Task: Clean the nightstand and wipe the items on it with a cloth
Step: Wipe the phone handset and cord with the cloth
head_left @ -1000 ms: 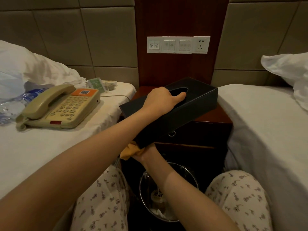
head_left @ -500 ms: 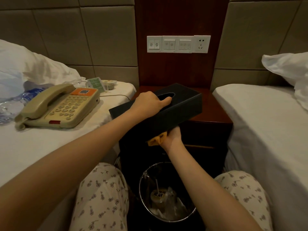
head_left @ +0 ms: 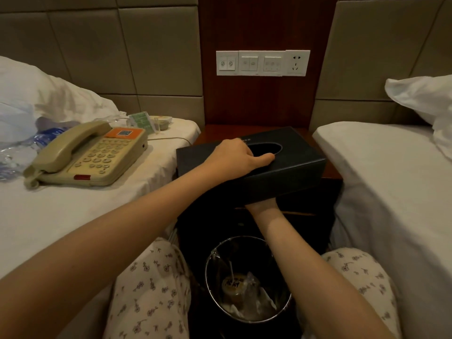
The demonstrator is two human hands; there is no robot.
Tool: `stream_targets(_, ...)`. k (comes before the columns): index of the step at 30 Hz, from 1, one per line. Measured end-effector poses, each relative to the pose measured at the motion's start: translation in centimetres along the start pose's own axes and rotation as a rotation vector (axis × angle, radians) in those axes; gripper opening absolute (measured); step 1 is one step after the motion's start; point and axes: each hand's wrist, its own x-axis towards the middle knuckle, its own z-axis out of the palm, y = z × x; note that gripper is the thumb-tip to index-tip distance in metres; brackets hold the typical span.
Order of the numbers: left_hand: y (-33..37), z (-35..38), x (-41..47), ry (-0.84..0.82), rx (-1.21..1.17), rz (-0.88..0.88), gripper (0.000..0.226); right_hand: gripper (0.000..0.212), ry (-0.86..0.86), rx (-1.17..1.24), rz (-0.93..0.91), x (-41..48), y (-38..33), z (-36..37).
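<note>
tissue box (head_left: 293,167): black, tilted, overhanging the front of the nightstand (head_left: 212,134).
left hand (head_left: 234,157): fingers hooked into the oval slot, thumb along the top, holding the box.
right hand (head_left: 261,204): tucked under the box; fingers hidden, cannot tell their state; cloth not visible.
step: probably wiping the underside.
how: keep the left grip firm, sweep the base edge to edge, press lightly.

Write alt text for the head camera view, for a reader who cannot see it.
A person's left hand grips a black tissue box by its top opening, holding it at the front of a wooden nightstand between two beds, while the right arm reaches beneath it, hand hidden. A beige telephone lies on the left bed; a waste bin stands below.
</note>
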Motion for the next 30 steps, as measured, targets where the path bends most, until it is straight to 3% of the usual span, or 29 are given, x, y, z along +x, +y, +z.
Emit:
stream_targets(1,-0.4,-0.1,-0.1,0.001,-0.015,-0.015,0.057,0.037,0.006,0.024,0.002,-1.7,-1.7,1.0)
stream_targets(2,-0.9,-0.3,-0.2,0.007,-0.028,-0.036,0.058,0.035,-0.017,0.282,0.077,-2.3,-3.0,1.2)
stream_targets(3,-1.4,-0.4,-0.3,0.023,-0.032,-0.054,0.059,0.033,-0.075,0.313,0.080,-2.7,-3.8,1.5)
stream_targets(7,-2.1,-0.9,-0.4,0.095,-0.026,-0.094,0.060,0.048,0.050,0.125,-0.034,-2.3,-6.0,1.3)
stream_targets(11,-1.6,-1.7,-0.2,0.152,0.125,-0.077,0.053,0.041,-0.004,0.190,0.033,-2.6,-6.0,2.5)
stream_targets(14,-1.5,-2.3,0.1,0.199,0.347,-0.013,0.024,0.037,0.040,0.132,0.043,-3.2,-5.3,4.0)
stream_targets(16,-1.5,-2.7,0.4,0.237,0.375,-0.062,0.032,0.043,0.020,0.089,0.094,-3.4,-4.4,4.8)
stream_targets(19,-1.2,-3.1,0.9,0.285,0.150,-0.245,0.049,0.051,0.045,0.065,0.170,-3.6,-2.7,6.1)
stream_targets(23,-0.3,-3.9,0.9,0.325,-0.191,-0.405,0.050,0.046,-0.012,-0.001,0.228,-5.0,0.1,7.2)
stream_targets(27,0.2,-4.1,0.4,0.197,-0.342,-0.416,0.063,0.045,-0.162,0.037,0.244,-5.7,2.1,7.2)
stream_targets(30,0.3,-4.2,-0.1,0.028,-0.493,-0.473,0.068,0.045,-0.143,0.061,0.227,-6.3,2.1,6.7)
